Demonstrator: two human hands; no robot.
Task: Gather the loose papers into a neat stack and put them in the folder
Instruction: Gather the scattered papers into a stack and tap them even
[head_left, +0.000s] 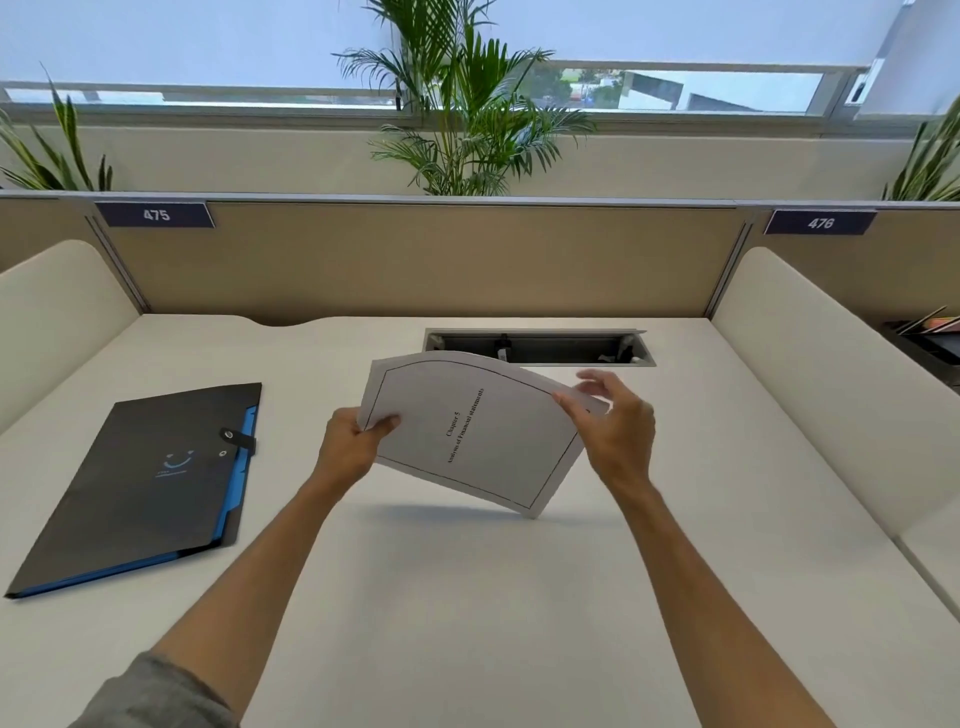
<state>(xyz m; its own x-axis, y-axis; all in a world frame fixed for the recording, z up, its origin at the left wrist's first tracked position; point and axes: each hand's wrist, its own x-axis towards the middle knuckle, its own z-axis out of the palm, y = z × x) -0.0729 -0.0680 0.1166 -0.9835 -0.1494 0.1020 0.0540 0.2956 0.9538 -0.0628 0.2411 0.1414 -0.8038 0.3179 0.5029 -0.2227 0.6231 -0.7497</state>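
Note:
A stack of white papers (467, 431) with a black border and printed title is held above the middle of the desk, tilted, its lower corner close to the desk top. My left hand (353, 447) pinches the stack's left edge, thumb on top. On the right edge my right hand (615, 421) holds the papers with the thumb on the front face, the other fingers loosely spread behind. A black folder (145, 483) with blue inner edges and a snap strap lies shut on the desk to the left, apart from both hands.
The white desk (467, 597) has cream side dividers and a tan back panel. An open cable slot (540, 347) sits in the desk just behind the papers. Potted plants stand behind the panel. Dark items lie on the neighbouring desk at far right.

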